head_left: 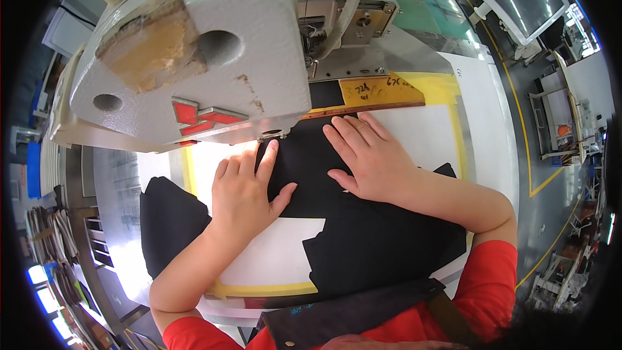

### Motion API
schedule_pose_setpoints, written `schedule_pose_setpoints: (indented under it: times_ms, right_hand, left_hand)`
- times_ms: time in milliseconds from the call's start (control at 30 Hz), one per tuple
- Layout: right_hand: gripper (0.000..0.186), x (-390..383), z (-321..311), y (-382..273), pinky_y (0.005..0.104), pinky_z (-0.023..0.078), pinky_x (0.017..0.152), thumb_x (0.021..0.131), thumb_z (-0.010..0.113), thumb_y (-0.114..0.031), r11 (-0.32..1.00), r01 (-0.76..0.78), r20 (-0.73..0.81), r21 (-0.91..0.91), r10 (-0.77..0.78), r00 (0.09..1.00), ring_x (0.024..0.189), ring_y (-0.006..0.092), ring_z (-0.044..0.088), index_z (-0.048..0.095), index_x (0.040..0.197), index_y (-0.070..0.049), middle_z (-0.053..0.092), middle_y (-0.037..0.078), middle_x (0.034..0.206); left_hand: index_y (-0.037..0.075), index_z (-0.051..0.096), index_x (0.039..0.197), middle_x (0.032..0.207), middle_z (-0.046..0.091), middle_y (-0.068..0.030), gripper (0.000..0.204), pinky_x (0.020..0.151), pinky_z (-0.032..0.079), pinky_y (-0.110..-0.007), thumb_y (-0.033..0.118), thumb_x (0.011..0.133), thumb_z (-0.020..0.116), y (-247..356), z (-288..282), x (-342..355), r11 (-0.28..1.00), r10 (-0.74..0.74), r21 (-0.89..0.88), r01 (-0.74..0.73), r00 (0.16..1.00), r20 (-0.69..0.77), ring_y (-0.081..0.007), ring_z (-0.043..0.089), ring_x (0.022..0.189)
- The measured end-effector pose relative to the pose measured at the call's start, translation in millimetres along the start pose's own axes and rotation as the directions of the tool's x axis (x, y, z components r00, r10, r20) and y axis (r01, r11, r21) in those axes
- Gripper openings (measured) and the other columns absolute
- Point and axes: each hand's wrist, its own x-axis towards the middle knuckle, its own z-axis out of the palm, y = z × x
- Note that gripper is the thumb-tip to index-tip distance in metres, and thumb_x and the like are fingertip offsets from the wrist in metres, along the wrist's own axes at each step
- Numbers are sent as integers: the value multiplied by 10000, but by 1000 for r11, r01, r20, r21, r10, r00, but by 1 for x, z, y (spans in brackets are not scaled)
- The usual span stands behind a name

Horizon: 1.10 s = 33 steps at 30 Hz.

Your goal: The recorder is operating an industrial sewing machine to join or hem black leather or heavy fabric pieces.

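Note:
Black fabric (pixel 376 243) lies across the white work surface, its far part reaching beneath the sewing machine head (pixel 214 58). My left hand (pixel 246 181) rests with fingers outstretched at the left edge of this cloth, its fingertips close under the machine head. Flat on the same cloth, farther right, is my right hand (pixel 369 155), fingers spread and tips near a yellow-topped guide bar (pixel 382 93). Neither hand grips anything. Left of my left forearm lies another black fabric portion (pixel 172 220); whether it joins the main cloth I cannot tell.
Yellow tape (pixel 265 290) borders the white surface (pixel 278 253). A metal clamp mechanism (pixel 363 23) stands behind the guide bar. At the far right is a screen (pixel 525 0) on a stand. Several stacked pieces (pixel 55 233) hang or lie at the left, beyond the table.

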Motion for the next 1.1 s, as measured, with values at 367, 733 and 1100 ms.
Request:
schedule_pose_setpoints:
  times_ms: [367,733,1100]
  right_hand:
    - [653,-1,-2,9,460,326,1096,846,642,-400,997,79,-8,-23,-79,997,1198,325,513,506,1302,48,524,220,1287]
    - [603,-5,-4,18,459,331,1089,863,631,-380,990,140,-33,4,-140,990,1193,307,506,521,1262,57,542,202,1229]
    - [555,-23,-8,30,480,300,1104,851,656,-368,996,80,-1,26,-80,997,1266,286,476,565,1235,22,528,165,1310]
  left_hand:
    - [32,594,1189,1120,554,-183,561,874,444,-403,354,749,728,13,-4,9,999,-43,18,44,999,-26,-342,548,1101]
    - [36,572,1194,1276,523,-199,543,914,443,-424,334,765,723,20,0,12,995,-86,47,87,996,-37,-376,546,1162]
    - [34,556,1216,1282,521,-188,541,998,387,-434,331,791,709,25,0,12,994,-87,69,88,996,-24,-356,504,1199]
